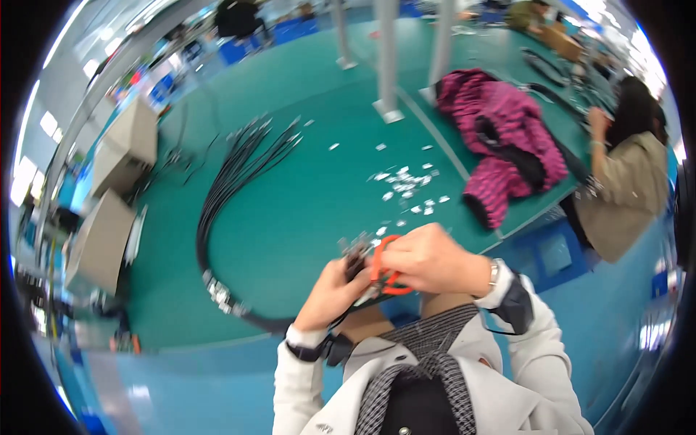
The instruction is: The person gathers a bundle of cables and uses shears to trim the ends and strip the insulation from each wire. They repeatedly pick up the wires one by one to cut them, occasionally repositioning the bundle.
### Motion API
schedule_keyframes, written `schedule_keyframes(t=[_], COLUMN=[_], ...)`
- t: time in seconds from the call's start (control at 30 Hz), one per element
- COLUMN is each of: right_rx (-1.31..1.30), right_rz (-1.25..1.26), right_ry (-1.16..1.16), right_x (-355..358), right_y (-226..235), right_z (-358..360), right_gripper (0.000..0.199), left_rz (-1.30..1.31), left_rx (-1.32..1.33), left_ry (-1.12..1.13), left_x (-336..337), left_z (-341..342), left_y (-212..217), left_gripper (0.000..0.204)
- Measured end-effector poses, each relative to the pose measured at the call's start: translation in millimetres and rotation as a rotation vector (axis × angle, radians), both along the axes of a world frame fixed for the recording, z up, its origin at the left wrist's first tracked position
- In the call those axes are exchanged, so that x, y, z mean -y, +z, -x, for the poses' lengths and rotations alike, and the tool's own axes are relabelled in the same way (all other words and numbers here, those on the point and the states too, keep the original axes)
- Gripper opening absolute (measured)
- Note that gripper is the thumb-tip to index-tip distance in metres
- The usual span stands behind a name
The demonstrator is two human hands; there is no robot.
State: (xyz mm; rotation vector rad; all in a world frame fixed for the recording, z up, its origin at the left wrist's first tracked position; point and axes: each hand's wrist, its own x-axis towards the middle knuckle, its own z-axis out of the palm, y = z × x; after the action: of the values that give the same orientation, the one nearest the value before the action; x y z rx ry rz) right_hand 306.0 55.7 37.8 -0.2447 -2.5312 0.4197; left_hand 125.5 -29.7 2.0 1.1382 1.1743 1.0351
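My left hand [335, 290] is closed round the near end of a bundle of black cables [204, 232], close to the table's front edge. From there the bundle curves left and away, with a band of clear and white wrapping [225, 297] partway along. Its far end fans out into several loose strands with light tips. In my right hand [428, 262] are scissors with orange handles [395, 288], their blades pointing down beside my left fingers. Small light-coloured ends stick up from the left-hand grip; blur hides their detail.
Small white scraps [406, 183] lie scattered beyond my hands on the green table [312, 196]. A pink and black garment [507, 138] lies at the right. Grey posts [387, 65] stand at the back, cardboard boxes [127, 145] at the left. A co-worker [631, 174] sits at the right edge.
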Motion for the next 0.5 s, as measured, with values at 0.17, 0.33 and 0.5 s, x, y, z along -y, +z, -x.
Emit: schedule_keyframes(t=[0.17,0.33,0.5], right_rx=[0.090,0.257,-0.016], right_rz=[-0.216,0.087,0.101], right_ry=[0.051,0.284,-0.613], right_x=[-4,-10,-40], right_y=[-3,-2,-14], right_z=[3,-8,-29], right_gripper=[0.018,0.016,0.007], left_rz=[-0.024,-0.011,-0.027], left_rx=[0.129,0.102,0.203], left_ry=[0.113,0.177,0.252], left_x=[-5,-6,-9], left_z=[-2,13,12], left_y=[-13,-20,-12], left_gripper=[0.017,0.013,0.015])
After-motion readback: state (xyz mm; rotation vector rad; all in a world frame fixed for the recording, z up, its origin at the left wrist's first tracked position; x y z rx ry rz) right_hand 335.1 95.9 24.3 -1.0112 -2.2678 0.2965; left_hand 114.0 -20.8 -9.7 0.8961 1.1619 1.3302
